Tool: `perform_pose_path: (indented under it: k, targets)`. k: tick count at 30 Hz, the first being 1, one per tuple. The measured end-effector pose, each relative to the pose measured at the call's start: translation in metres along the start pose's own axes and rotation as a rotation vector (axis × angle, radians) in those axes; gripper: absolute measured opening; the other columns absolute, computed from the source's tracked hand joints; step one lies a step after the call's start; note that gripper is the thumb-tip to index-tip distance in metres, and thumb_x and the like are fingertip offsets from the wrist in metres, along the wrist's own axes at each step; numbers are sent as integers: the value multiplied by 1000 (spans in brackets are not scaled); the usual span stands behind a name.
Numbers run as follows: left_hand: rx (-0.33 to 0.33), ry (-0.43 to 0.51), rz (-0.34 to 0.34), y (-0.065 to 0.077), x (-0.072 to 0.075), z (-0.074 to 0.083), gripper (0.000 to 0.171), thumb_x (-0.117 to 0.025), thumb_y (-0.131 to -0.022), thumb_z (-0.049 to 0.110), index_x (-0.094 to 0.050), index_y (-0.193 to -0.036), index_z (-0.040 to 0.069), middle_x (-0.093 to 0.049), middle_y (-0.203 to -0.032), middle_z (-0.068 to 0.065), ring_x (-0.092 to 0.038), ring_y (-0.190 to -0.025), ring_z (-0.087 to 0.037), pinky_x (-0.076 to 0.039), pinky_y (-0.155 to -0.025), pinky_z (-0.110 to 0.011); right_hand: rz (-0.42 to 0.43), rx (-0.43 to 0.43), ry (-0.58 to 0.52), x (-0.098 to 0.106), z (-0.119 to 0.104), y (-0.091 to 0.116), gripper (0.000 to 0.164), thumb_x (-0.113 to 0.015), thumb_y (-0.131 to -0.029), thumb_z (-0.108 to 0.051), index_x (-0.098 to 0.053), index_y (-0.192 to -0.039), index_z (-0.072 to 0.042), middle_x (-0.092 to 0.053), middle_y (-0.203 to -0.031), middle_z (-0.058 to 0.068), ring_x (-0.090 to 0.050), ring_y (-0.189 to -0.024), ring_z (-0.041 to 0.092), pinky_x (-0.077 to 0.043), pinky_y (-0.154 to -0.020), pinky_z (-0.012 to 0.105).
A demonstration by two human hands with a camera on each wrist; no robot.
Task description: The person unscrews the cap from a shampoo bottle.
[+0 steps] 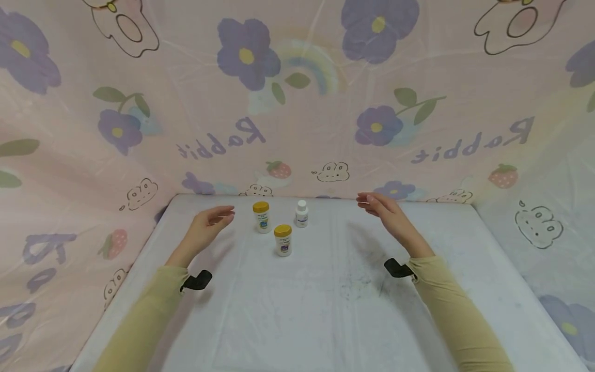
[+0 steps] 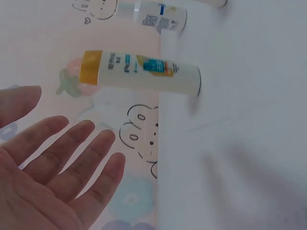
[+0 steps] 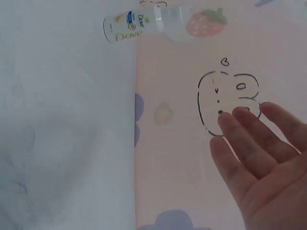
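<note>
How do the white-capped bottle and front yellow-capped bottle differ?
The white-capped bottle has a narrow white cap; the front yellow-capped bottle has a wide yellow cap. The white-capped bottle stands farther back than the front yellow-capped bottle. Both stand upright, white and labelled.

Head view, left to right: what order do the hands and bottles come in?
Left hand → farther yellow-capped bottle → nearer yellow-capped bottle → white-capped bottle → right hand
</note>
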State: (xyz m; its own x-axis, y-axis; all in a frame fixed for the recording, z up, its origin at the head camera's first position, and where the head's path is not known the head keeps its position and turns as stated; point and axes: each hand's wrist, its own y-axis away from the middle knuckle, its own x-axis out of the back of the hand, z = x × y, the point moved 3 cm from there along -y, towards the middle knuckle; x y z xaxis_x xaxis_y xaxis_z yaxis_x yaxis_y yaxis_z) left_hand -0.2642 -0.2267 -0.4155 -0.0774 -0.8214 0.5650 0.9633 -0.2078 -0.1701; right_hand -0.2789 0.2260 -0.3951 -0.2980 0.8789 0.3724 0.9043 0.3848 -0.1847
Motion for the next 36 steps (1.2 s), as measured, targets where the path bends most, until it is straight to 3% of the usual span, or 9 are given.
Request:
perform_pose_path:
  k: [7, 14, 21, 31, 36]
  targets:
    - [40, 85, -106, 8, -18, 5, 45, -59, -97, 28, -53, -134, 4, -59, -127, -17, -59, -111, -31, -46, -96, -49, -18, 4, -89, -16, -4, -1, 47, -31, -107, -32, -44, -139, -1, -48, -138, 18, -43, -129, 35, -30, -110, 48]
    - [58, 137, -153, 22, -23, 39, 43, -59, -97, 19, -52, -133, -3, -57, -128, -22, -57, -113, -37, -45, -96, -54, -39, 48, -165, -34, -8, -6, 45, -31, -107, -27, -47, -137, 2, -49, -137, 20, -45, -127, 38, -31, -109, 50]
    - [41, 148, -181, 18, -44, 16, 46, -61, -96, 26, -52, -135, 2, -57, -129, -17, -60, -110, -29, -50, -92, -47, -42, 57, -181, -53, -14, -9, 45, -31, -107, -28, -50, -134, 2, -52, -134, 19, -49, -124, 36, -33, -108, 49]
    - [54, 240, -220, 18, -69, 13, 46, -64, -94, 15, -51, -134, -1, -54, -132, -20, -55, -117, -33, -49, -94, -42, -87, 37, -231, -84, -10, -13, 43, -29, -107, -23, -49, -134, 4, -50, -135, 24, -48, -123, 39, -33, -107, 53]
    - [54, 288, -242, 21, -79, 24, 46, -63, -93, 8, -49, -134, -6, -51, -133, -26, -51, -120, -41, -49, -94, -44, -86, 17, -238, -99, -9, -16, 44, -36, -106, -27, -50, -132, 6, -53, -132, 20, -52, -121, 34, -36, -106, 48]
